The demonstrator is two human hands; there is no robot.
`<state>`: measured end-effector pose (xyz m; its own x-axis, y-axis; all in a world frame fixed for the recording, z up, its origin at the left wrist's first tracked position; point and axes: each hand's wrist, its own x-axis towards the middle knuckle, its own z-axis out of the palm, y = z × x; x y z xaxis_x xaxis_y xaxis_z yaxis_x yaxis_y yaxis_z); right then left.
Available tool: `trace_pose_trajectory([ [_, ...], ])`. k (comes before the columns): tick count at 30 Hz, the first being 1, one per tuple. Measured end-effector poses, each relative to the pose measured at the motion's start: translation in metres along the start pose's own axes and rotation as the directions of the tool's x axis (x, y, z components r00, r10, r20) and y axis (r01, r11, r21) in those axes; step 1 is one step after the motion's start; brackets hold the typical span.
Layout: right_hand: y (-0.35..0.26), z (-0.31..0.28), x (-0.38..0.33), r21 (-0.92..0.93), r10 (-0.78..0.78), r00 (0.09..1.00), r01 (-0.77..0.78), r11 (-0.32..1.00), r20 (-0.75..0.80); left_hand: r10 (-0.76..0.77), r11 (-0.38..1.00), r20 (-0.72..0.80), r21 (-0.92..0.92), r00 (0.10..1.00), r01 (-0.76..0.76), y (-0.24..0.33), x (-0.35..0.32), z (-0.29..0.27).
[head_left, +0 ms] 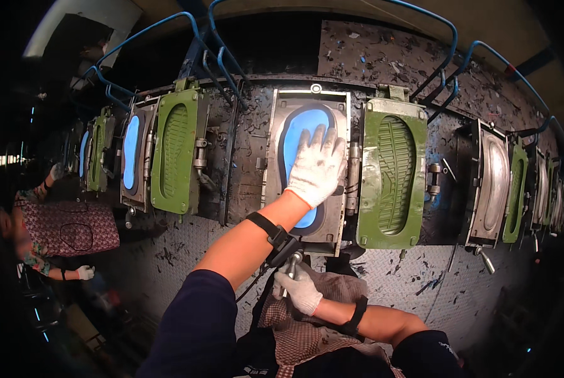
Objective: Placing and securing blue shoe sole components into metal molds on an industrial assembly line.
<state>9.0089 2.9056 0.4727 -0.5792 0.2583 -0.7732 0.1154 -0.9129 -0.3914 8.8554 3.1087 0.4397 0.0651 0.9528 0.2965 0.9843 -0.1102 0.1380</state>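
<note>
My left hand [316, 167], in a white glove, lies flat with fingers spread on a blue shoe sole [294, 135] that sits in an open metal mould [275, 157]. The mould's green lid [393, 173], with a ribbed sole pattern, stands open to the right of it. My right hand [299, 290], also gloved, is lower, near my waist, closed around a short metal tool [292, 259] whose tip points up. A black strap is on each wrist.
More moulds line the machine: one with a blue sole [131, 151] and a green lid [175, 151] on the left, an open metal one [493, 183] on the right. Blue hoses [149, 28] arch above. Another person [61, 230] works at far left. Scraps litter the floor plate [420, 277].
</note>
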Motion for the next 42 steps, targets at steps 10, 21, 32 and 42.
trace_pose_trajectory([
  [10,-0.097,-0.051,-0.003,-0.803,0.577,0.817,-0.356,0.477,-0.02,0.027,0.884,-0.118,-0.461,0.993,-0.079,-0.011,-0.051,-0.024],
  [21,-0.089,-0.147,-0.098,-0.481,0.155,0.968,-0.234,0.845,-0.198,-0.041,0.914,0.169,-0.392,0.985,0.105,0.005,-0.14,-0.081],
  [32,-0.092,-0.204,-0.144,-0.399,-0.064,0.923,-0.1,0.911,-0.379,-0.076,0.958,0.3,-0.242,0.951,0.152,0.01,-0.082,-0.077],
  [42,-0.085,-0.246,-0.196,-0.355,-0.144,0.881,-0.028,0.935,-0.45,-0.189,0.968,0.258,-0.111,0.948,0.223,-0.044,0.053,-0.01],
])
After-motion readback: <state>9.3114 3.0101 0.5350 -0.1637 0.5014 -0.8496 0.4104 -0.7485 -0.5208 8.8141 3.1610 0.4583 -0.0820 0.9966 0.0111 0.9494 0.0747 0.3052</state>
